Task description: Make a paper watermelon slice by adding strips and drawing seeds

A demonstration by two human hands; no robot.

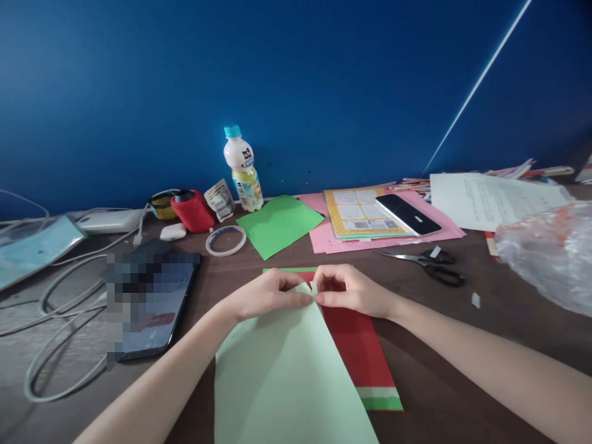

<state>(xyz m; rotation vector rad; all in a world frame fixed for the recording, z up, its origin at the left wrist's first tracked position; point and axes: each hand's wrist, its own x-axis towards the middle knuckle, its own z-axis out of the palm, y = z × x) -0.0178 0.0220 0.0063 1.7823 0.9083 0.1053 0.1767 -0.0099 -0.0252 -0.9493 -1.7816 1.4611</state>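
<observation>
A large pale green sheet of paper [291,370] lies in front of me, its top edge raised. My left hand [272,293] pinches that edge between thumb and fingers. Right beside it, my right hand [340,288] pinches a narrow strip at the sheet's right side, and a small split shows between the two thumbs. Under the pale sheet is a red paper [354,345] with pale and bright green bands at its lower end. Its left part is hidden by the pale sheet.
Scissors [428,262] lie to the right, near a crumpled plastic bag [555,253]. Behind my hands are a tape roll [243,242], green paper [280,225], a bottle [245,176] and a phone [407,214] on papers. A tablet [157,330] and cables [34,370] lie left.
</observation>
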